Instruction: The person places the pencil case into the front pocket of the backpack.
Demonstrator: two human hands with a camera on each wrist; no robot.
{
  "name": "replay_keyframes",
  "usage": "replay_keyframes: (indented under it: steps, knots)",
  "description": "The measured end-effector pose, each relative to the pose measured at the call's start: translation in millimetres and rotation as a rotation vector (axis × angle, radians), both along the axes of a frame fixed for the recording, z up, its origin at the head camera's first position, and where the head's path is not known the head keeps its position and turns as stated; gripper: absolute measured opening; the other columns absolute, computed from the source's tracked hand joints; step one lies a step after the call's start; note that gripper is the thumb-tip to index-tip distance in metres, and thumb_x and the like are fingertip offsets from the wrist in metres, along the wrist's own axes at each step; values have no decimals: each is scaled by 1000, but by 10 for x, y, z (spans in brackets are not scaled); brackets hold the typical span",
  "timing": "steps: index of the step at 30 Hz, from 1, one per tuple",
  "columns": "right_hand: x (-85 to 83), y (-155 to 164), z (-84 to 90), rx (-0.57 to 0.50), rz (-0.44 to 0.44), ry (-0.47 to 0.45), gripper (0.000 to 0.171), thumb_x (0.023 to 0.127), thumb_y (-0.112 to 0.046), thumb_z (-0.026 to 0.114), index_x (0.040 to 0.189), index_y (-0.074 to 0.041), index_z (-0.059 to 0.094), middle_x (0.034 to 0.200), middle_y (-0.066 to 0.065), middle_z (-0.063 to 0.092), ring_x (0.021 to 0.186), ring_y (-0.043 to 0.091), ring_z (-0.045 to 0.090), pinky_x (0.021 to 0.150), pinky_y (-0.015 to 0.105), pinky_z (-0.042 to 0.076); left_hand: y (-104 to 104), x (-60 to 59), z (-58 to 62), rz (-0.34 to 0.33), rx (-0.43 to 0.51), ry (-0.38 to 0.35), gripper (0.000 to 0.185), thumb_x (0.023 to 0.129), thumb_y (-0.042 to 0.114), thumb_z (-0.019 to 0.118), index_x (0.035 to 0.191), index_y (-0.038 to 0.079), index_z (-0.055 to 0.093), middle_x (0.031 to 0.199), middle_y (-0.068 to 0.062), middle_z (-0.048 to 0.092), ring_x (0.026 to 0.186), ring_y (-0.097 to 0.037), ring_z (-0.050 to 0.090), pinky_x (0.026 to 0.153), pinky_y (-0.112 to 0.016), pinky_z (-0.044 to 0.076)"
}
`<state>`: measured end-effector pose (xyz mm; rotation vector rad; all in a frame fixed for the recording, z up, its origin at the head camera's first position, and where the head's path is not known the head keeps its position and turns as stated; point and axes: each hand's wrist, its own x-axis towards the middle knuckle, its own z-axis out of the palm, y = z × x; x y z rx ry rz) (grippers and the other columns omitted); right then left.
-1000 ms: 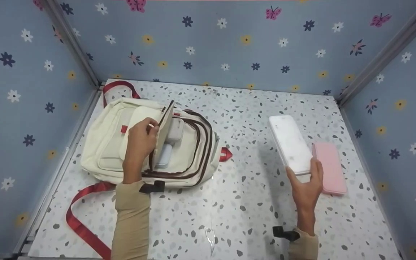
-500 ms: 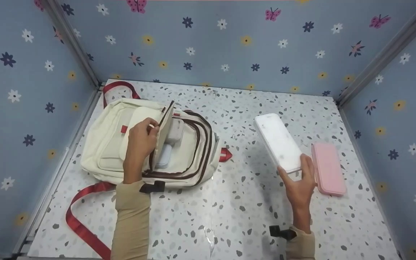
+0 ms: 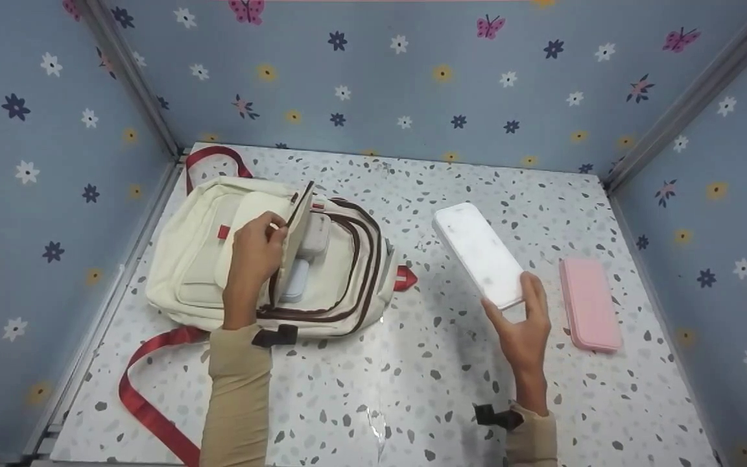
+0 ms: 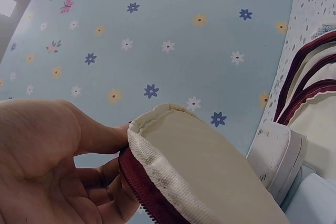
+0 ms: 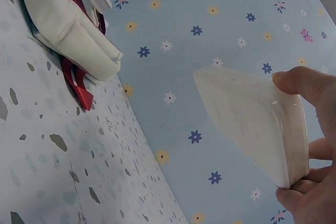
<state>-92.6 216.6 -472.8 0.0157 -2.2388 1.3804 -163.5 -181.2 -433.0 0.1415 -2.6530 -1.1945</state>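
A cream backpack (image 3: pixel 176 272) lies on the table at the left with its brown-zipped front compartment unzipped. My left hand (image 3: pixel 257 250) pinches the edge of the lifted flap (image 4: pixel 194 156) between thumb and fingers. Inside, behind that flap, sit a light grey rounded case (image 3: pixel 315 237) and a pale blue one (image 3: pixel 295 282). Right of the bag, my right hand (image 3: pixel 526 334) grips a flat white rectangular case (image 3: pixel 480 253) by its near end, thumb on one side and fingers on the other. In the right wrist view the white case (image 5: pixel 252 119) is tilted up off the table.
A pink rectangular case (image 3: pixel 591 305) lies on the table at the right, beside my right hand. The backpack's red strap (image 3: pixel 146 405) trails toward the near left edge. Flower-patterned blue panels (image 3: pixel 373 78) enclose the speckled table (image 3: pixel 406 389) at the back and both sides.
My right hand has moved left with the white case, away from the pink case and toward the backpack. My left hand keeps holding the flap in the same place.
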Motion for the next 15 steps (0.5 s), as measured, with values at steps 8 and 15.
replay_keyframes:
  steps: [8, 15]
  knots:
    - [-18, -108, 21, 17, 92, 61, 76, 70, 4, 80, 135, 14, 42, 136, 32, 43, 127, 41, 43, 108, 19, 30, 4, -7, -7, -2, 1, 2, 12, 95, 12, 56, 100, 4, 63, 79, -13, 64, 73, -27, 59, 70, -38, 41]
    - [-26, -213, 18, 27, 167, 58, 76, 70, 2, 81, 135, 12, 44, 135, 31, 43, 122, 39, 46, 102, 14, 32, 16, 1, 1, -1, 2, -15, 13, 95, 12, 55, 101, 3, 63, 84, -15, 65, 78, -29, 59, 74, -42, 43]
